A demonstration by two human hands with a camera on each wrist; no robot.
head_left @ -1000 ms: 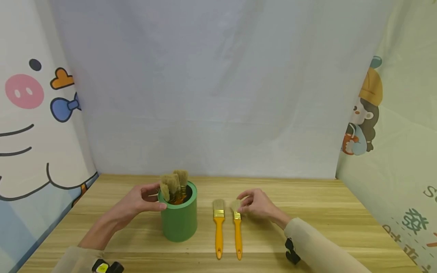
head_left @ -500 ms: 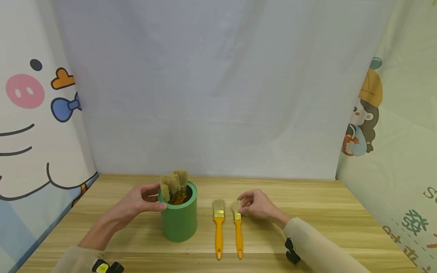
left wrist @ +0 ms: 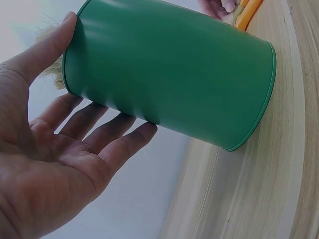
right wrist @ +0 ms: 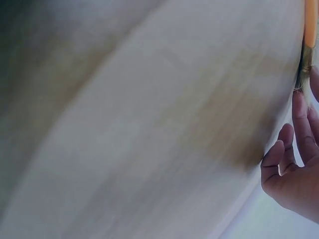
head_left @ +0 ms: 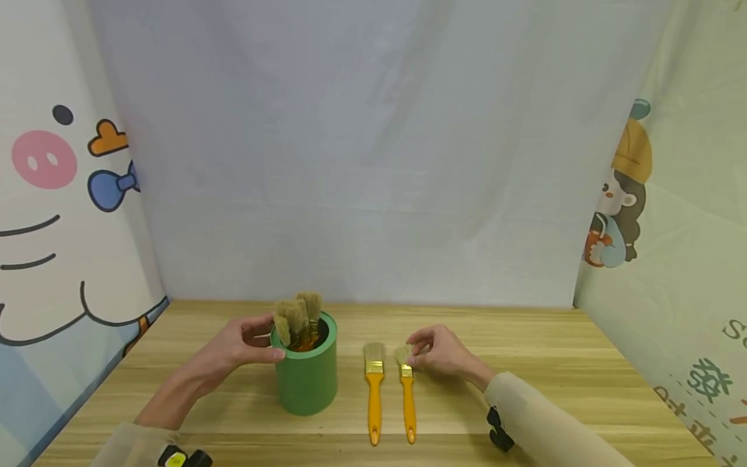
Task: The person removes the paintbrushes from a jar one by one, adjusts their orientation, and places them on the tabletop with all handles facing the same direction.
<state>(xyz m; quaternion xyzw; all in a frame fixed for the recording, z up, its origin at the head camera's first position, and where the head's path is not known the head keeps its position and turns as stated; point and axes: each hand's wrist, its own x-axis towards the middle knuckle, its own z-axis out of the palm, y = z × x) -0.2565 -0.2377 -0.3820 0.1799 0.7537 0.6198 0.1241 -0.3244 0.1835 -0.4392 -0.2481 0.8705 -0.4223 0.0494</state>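
A green cylindrical pot (head_left: 307, 383) stands upright on the wooden table, with several paintbrushes (head_left: 294, 318) in it, bristles up. My left hand (head_left: 236, 344) holds the pot near its rim, thumb on the near side and fingers on the far side; the left wrist view shows the fingertips against the green wall (left wrist: 169, 69). To the right lie two yellow-handled paintbrushes side by side, a wider one (head_left: 374, 395) and a narrower one (head_left: 408, 402), bristles pointing away. My right hand (head_left: 442, 350) pinches the narrower paintbrush by its bristles; the right wrist view catches its handle (right wrist: 311, 22) only at the edge.
The wooden table (head_left: 525, 337) reaches back to a pale hanging cloth (head_left: 362, 162). Printed cartoon cloths hang on the left (head_left: 70, 246) and right (head_left: 671, 292) sides.
The narrower paintbrush has shifted very slightly to the right under my right hand. My left hand and the pot stay in place.
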